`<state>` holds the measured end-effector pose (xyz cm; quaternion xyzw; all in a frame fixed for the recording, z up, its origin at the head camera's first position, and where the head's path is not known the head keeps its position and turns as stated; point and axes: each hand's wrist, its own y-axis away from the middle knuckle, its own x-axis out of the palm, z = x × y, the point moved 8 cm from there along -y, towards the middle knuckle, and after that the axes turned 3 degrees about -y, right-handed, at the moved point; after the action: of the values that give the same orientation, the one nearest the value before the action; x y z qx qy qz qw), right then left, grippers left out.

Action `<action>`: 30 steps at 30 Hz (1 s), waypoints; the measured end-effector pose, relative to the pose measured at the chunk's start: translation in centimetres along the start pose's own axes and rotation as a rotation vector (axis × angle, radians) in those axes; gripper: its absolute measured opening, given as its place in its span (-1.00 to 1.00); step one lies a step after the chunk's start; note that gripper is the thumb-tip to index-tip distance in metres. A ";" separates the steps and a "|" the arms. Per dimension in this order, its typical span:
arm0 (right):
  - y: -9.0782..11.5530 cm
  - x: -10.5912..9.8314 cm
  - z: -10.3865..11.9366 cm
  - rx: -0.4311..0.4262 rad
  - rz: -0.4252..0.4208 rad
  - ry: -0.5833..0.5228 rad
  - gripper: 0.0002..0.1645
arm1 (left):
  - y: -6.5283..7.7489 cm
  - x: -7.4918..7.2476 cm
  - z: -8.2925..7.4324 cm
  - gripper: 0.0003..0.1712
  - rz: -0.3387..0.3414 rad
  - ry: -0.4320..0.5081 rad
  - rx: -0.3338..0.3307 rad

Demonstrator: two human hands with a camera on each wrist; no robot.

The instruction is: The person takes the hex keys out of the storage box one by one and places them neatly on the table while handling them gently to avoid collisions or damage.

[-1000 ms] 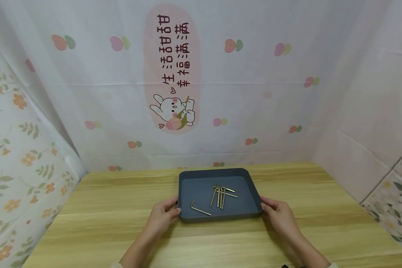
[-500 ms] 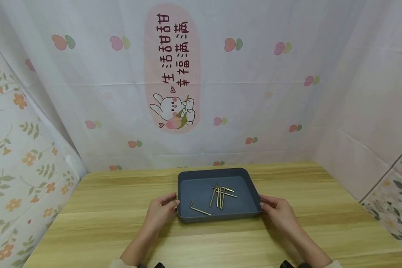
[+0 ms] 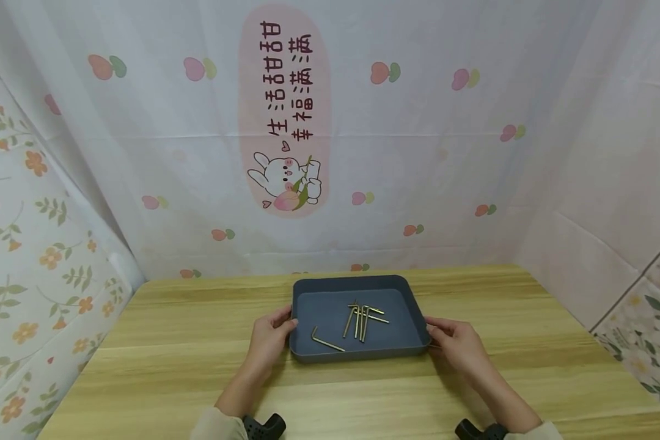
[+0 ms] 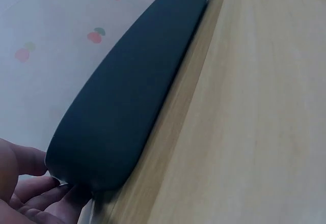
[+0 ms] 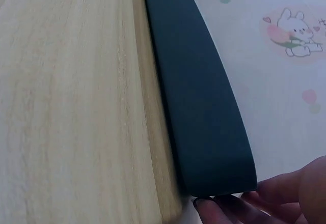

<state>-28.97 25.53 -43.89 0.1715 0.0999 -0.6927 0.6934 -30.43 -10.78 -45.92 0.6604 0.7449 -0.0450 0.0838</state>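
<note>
A dark blue-grey rectangular tray (image 3: 321,308) is on the wooden table, with several brass-coloured L-shaped hex keys (image 3: 357,324) bunched right of its middle. A single hex key (image 3: 328,346) lies apart near the front left. My left hand (image 3: 268,337) holds the tray's left side, thumb at the rim; in the left wrist view the fingers (image 4: 51,201) reach under the near corner. On the opposite side my right hand (image 3: 459,342) grips the tray with thumb and fingers. The right wrist view shows its fingertips (image 5: 209,206) below the tray's corner, partly hidden.
The light wood-grain table (image 3: 198,342) extends around the tray. A white curtain (image 3: 418,146) with printed fruit and a rabbit hangs behind the table's far edge. Flowered cloth (image 3: 38,256) hangs at the left, and more cloth stands at the right.
My left hand has shifted slightly farther along the tray's left side. Both forearms show more of their sleeves and wrist devices. The tray and hex keys have hardly moved.
</note>
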 end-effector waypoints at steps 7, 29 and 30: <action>-0.1 0.4 0.4 -0.027 -0.013 0.041 -0.56 | 0.0 -0.6 0.0 -0.50 0.014 -0.018 0.004; 0.0 0.7 1.1 -0.035 0.101 0.090 -0.50 | 0.9 -1.6 0.0 -0.48 0.048 -0.046 0.010; -0.3 0.8 1.2 -0.041 0.099 0.081 -0.49 | 0.9 -1.6 0.0 -0.48 0.047 -0.046 0.010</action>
<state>-29.34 24.36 -43.12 0.1898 0.1335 -0.6478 0.7256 -29.33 -12.22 -45.54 0.6767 0.7270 -0.0620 0.0984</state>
